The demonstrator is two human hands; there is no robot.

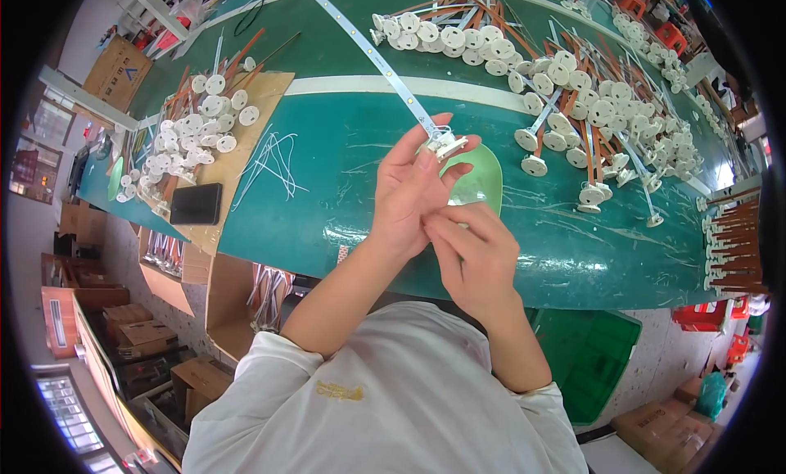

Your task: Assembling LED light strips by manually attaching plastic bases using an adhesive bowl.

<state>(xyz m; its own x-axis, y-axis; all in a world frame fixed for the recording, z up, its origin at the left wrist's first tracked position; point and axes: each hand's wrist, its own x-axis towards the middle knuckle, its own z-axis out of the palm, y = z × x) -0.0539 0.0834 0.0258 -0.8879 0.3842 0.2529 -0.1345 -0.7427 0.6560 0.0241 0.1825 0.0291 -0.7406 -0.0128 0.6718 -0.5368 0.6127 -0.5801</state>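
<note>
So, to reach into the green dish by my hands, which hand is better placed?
Probably the right hand: it is close to the dish and holds no strip. The left hand is occupied with the strip. Whether the right fingers pinch something small, I cannot tell.

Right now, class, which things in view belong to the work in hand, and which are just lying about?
In the work:
LED strip with a white fitting, held by the left hand
Right hand, close beside it
Likely the heaped strips with white discs

Apparently just lying about:
Flat black device
Green crate
Cardboard boxes on the floor
</note>
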